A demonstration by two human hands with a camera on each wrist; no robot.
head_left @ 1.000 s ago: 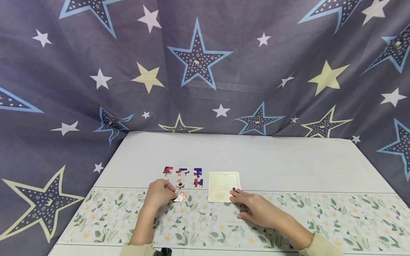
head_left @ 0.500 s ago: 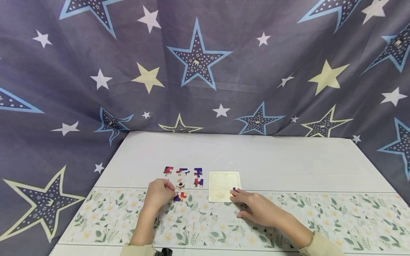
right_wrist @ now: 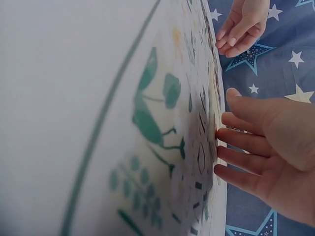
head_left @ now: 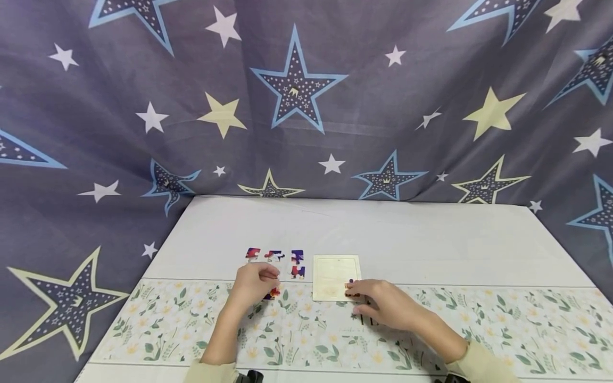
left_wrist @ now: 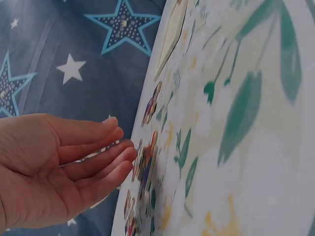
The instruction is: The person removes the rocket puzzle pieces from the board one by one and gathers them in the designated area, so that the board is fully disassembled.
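My left hand (head_left: 254,282) hovers low over several jigsaw pieces, its fingers loosely bent and nothing visible between them in the left wrist view. Partly under it lies a purple and red jigsaw piece (head_left: 274,293); the hand hides other pieces. Behind are a red piece (head_left: 253,253), a red, white and purple piece (head_left: 275,256), and two purple-red pieces at the right. A pale square puzzle tray (head_left: 330,276) lies to their right. At its near right corner, the fingertips of my right hand (head_left: 385,303) rest on a jigsaw piece (head_left: 351,284); those fingers look fairly straight in the right wrist view.
A floral runner (head_left: 306,340) crosses the white table (head_left: 407,234) under both hands. Behind the table's far edge hangs a dark curtain (head_left: 364,127) printed with stars.
The near jigsaw piece by my left hand looked pale, then purple and red. My left hand has since come off it and shifted slightly right, fingers raised. The right hand has hardly moved.
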